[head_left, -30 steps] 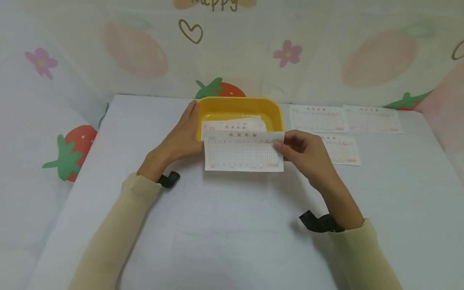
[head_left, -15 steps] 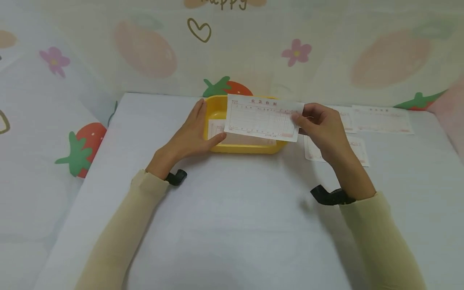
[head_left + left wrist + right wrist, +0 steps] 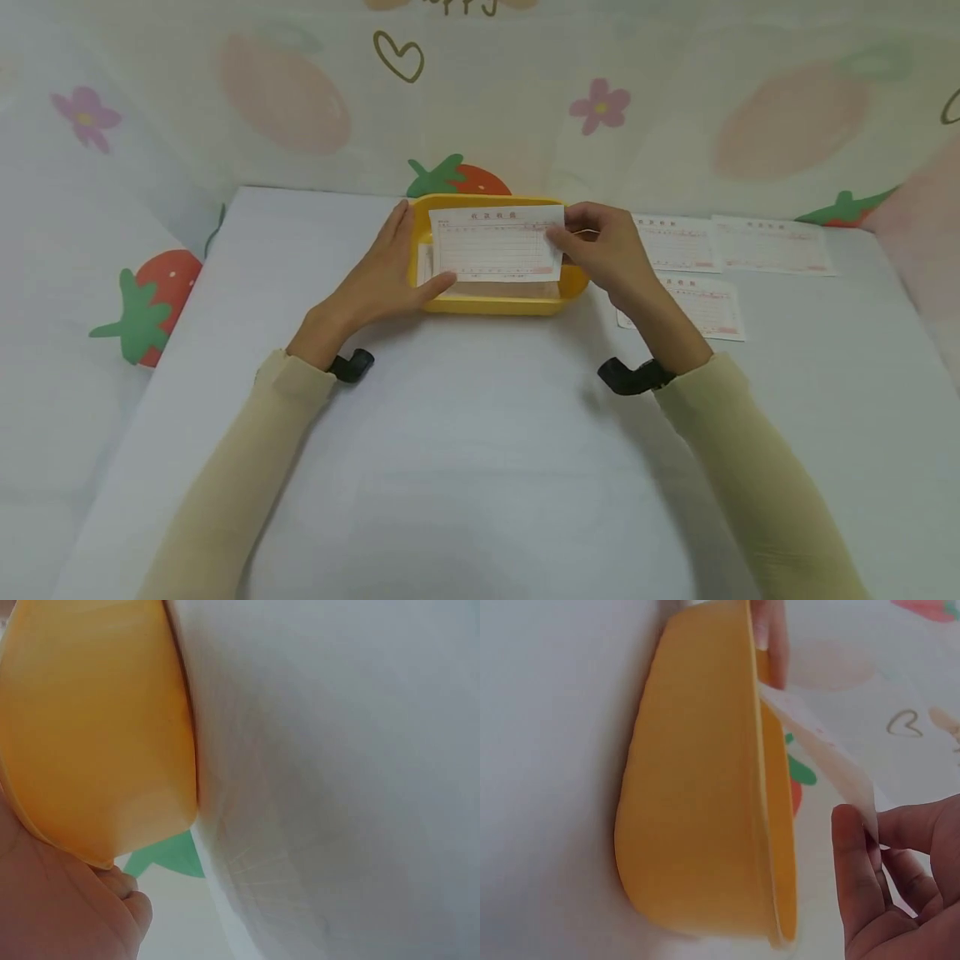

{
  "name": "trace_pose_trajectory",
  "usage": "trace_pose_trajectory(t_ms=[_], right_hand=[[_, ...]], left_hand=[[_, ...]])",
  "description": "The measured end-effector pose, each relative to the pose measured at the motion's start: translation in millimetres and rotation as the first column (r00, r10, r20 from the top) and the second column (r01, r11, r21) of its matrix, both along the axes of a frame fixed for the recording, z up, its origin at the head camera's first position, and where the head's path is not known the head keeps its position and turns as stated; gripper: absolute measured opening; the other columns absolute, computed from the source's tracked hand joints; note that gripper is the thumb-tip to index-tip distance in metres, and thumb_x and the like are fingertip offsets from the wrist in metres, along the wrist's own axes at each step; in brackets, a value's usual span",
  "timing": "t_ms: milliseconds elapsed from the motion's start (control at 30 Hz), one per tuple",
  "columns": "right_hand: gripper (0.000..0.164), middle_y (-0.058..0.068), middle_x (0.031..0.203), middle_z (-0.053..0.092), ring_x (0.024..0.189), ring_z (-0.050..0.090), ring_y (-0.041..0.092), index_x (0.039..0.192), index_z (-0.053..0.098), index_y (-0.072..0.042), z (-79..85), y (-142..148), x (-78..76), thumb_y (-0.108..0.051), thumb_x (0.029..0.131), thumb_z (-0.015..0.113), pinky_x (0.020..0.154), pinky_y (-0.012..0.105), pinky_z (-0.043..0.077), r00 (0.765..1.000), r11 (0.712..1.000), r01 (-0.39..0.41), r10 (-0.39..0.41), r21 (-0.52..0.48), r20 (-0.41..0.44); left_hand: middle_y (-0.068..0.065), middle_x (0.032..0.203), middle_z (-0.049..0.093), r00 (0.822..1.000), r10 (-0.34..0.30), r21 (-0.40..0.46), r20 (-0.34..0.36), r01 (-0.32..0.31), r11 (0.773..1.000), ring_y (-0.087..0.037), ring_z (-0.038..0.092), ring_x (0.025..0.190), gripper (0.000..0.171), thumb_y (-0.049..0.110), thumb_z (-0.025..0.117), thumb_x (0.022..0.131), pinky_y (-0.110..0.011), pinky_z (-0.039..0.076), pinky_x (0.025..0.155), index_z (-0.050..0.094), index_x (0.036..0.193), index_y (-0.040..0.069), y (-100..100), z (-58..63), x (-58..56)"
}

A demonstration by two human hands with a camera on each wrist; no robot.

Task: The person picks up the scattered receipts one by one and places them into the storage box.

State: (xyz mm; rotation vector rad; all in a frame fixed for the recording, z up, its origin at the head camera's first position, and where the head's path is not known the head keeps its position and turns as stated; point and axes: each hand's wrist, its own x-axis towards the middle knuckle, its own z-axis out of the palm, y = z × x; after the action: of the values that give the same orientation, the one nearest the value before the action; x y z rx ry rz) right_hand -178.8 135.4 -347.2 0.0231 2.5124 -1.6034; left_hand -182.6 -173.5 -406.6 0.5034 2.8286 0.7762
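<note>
A yellow plastic tray (image 3: 495,307) stands near the back edge of the table. My left hand (image 3: 367,279) holds its left end, fingers along the outer side and thumb reaching over the front rim. In the left wrist view the fingers of the left hand (image 3: 67,900) lie against the tray's rim. My right hand (image 3: 611,246) pinches the right edge of a printed receipt slip (image 3: 495,246) between thumb and fingers, above the tray. The slip hides part of the tray's inside, where more paper (image 3: 510,290) shows below it. The right wrist view shows the slip (image 3: 832,754) slanting over the rim.
Right of the tray lie three similar slips: one at the back (image 3: 675,246), another farther right (image 3: 772,246), and one nearer (image 3: 708,308), partly covered by the right hand. A white cloth covers the table (image 3: 465,450). A patterned curtain (image 3: 660,108) hangs behind.
The right hand has lifted the slip from in front of the tray, back over it, then shifted it left and levelled it. The left hand has stayed at the tray's left end.
</note>
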Motion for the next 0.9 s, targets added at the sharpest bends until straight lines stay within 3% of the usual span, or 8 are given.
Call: trace_pose_trajectory(t_ms=[233,467,533,667,800,900], right_hand=[[0.034,0.012,0.117,0.066,0.098,0.066,0.023,0.132,0.067,-0.004,-5.4,-25,-8.6,-0.021,0.102,0.070,0.097,0.040,0.064,1.000,0.998,-0.016,0.016,0.053,0.001],[0.032,0.011,0.112,0.069,0.095,0.068,0.022,0.126,0.070,-0.004,-12.3,-38,-16.1,-0.022,0.100,0.071,0.081,0.025,0.061,0.999,0.992,-0.048,0.050,0.117,-0.012],[0.037,0.013,0.117,0.070,0.101,0.067,0.024,0.131,0.069,-0.004,-12.5,-37,-16.3,-0.025,0.101,0.070,0.085,0.028,0.061,0.998,0.986,-0.057,0.061,0.154,-0.025],[0.060,0.017,0.142,0.066,0.125,0.062,0.029,0.151,0.055,-0.002,-10.9,-31,-15.1,-0.035,0.103,0.069,0.109,0.042,0.056,0.992,0.972,-0.109,0.119,0.207,-0.035],[0.082,0.019,0.166,0.045,0.152,0.046,0.035,0.167,0.027,-0.005,-9.5,-27,-13.1,-0.039,0.103,0.067,0.126,0.052,0.041,0.967,0.949,-0.233,0.250,0.212,-0.057],[0.084,0.015,0.173,0.033,0.161,0.034,0.035,0.169,0.022,-0.011,-8.7,-21,-10.9,-0.039,0.103,0.066,0.131,0.057,0.031,0.944,0.925,-0.278,0.313,0.259,-0.107]], left_hand=[[-0.009,0.180,-0.015,1.000,-0.005,0.018,-0.008,0.006,1.000,-0.029,-0.004,0.169,0.120,0.074,0.055,0.095,-0.053,0.015,0.137,-0.014,0.169,0.008,0,-2.3,1.6],[-0.010,0.180,-0.013,1.000,-0.005,0.043,-0.020,0.006,0.999,-0.027,-0.004,0.169,0.120,0.072,0.056,0.095,-0.052,0.017,0.136,-0.012,0.169,0.007,1,-4.9,2.4],[-0.009,0.180,-0.015,1.000,-0.015,0.043,-0.017,0.016,0.999,-0.026,-0.005,0.169,0.120,0.073,0.055,0.095,-0.051,0.017,0.136,-0.013,0.169,0.007,4,-5.7,1.9],[-0.007,0.179,-0.017,1.000,-0.029,0.037,-0.010,0.030,0.999,-0.026,-0.006,0.169,0.120,0.076,0.052,0.095,-0.050,0.014,0.137,-0.014,0.168,0.008,10,-6.4,0.8],[-0.007,0.179,-0.017,1.000,-0.018,0.025,-0.007,0.018,1.000,-0.026,-0.006,0.169,0.120,0.076,0.052,0.096,-0.049,0.013,0.137,-0.013,0.169,0.007,10,-6.6,1.1],[-0.006,0.179,-0.017,1.000,-0.012,0.031,-0.003,0.012,0.999,-0.025,-0.005,0.169,0.119,0.075,0.053,0.096,-0.049,0.013,0.137,-0.013,0.169,0.007,10,-7.0,1.7]])
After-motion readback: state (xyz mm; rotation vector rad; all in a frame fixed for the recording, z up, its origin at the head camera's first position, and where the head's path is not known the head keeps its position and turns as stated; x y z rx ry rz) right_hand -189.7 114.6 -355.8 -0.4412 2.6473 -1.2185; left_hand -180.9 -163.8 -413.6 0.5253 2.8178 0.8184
